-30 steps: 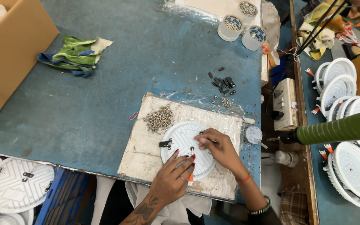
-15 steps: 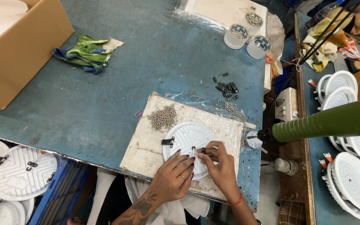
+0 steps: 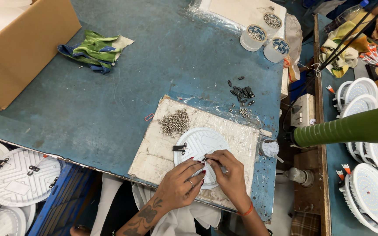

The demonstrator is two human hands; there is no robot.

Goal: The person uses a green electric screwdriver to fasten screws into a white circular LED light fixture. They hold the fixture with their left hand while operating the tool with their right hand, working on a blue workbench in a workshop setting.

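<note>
Hands: left hand lies fingers-down on near rim of the white disc, pinning it; right hand pinched shut on a thin tool, tip at a small metal bit near disc centre; the two hands almost touch.
Disc: round, ribbed, white plate; flat on the board, right of middle; black clip fixed at its left rim.
Handling: looks light, stiff, prob. thin plastic or cast metal; smooth face so may slide on the film unless pressed down; best held by the rim, away from ribs & clip; small parts easy to drop.
Screws: loose grey heap on board just above-left of disc; tiny, will scatter if nudged.
Board: worn, pale, film-wrapped; sits on the blue surface w/ its near edge at the surface edge, over the person's lap.
Edges: hands work right by that near edge; right end of surface close too.
Room: wide bare blue stretch up-left of board; black clips & more screws up-right; rag & carton well apart, far left; tubs far side.
Nearby: stacked white discs below surface at left; green tube crosses at right.
</note>
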